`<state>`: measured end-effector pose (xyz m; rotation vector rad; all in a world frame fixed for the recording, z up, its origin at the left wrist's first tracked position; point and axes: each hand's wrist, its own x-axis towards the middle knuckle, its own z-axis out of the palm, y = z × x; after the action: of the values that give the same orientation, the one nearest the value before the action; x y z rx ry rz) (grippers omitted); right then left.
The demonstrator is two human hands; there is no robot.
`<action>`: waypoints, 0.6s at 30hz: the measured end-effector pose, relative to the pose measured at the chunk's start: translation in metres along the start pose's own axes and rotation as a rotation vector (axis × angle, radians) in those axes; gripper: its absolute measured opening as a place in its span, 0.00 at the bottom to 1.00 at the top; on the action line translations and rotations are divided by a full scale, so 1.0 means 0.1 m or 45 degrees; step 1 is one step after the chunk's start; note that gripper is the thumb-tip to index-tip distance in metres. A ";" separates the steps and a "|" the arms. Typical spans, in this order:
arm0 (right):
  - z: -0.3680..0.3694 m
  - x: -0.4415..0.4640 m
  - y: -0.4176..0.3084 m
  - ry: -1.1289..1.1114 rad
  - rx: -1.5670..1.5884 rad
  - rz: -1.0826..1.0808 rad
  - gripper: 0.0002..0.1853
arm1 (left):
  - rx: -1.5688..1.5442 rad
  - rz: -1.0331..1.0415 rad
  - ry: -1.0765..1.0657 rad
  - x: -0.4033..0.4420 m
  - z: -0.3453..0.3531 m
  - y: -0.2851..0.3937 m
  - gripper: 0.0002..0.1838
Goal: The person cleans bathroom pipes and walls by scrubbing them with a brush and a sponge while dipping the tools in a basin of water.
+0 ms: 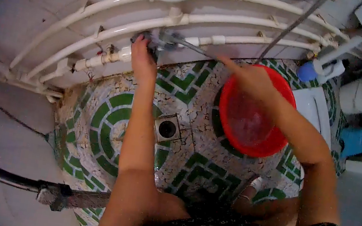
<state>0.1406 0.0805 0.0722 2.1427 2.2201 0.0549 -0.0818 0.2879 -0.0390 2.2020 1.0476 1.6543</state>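
Observation:
My left hand (142, 57) is at the lowest white pipe (195, 40) along the wall, its fingers curled over a dark grey lump (152, 51) whose kind I cannot make out. My right hand (249, 82), blurred by motion, is closed on the grey handle of a long-handled brush (196, 48). The brush's smeared head meets the pipe just right of my left hand. Below my right forearm, a red basin (249, 119) on the floor holds cloudy water with some foam.
More white pipes (123, 29) run along the wall. A floor drain (167, 129) lies in the green-patterned tiles. To the right stand a blue-and-white jug (309, 71), a white bucket (357, 96) and a blue container (353, 142). A grey hose (293, 26) hangs near the basin.

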 end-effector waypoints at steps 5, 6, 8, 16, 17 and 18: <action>0.18 -1.11 1.27 -0.060 -0.136 0.616 0.38 | 0.027 -0.016 -0.098 0.04 -0.02 -0.07 0.22; 0.12 -1.08 1.26 0.001 -0.146 0.532 0.38 | 0.106 -0.027 -0.136 0.06 -0.05 -0.03 0.21; 0.07 -1.00 1.25 0.123 -0.170 0.388 0.38 | 0.155 -0.013 -0.139 0.10 -0.01 -0.02 0.21; -0.08 -0.68 1.26 0.219 -0.368 0.145 0.38 | -0.090 -0.165 -0.211 0.05 0.03 -0.02 0.22; -0.07 -0.82 1.43 0.203 -0.408 0.210 0.38 | -0.305 -0.328 -0.226 0.02 0.09 -0.16 0.22; -0.07 -0.97 1.60 0.184 -0.448 0.274 0.38 | -0.297 -0.323 -0.204 0.02 0.09 -0.18 0.21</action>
<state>0.3028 -0.0102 0.0907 2.2185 1.8586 0.5793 -0.0812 0.3049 -0.0504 1.9272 0.9885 1.3892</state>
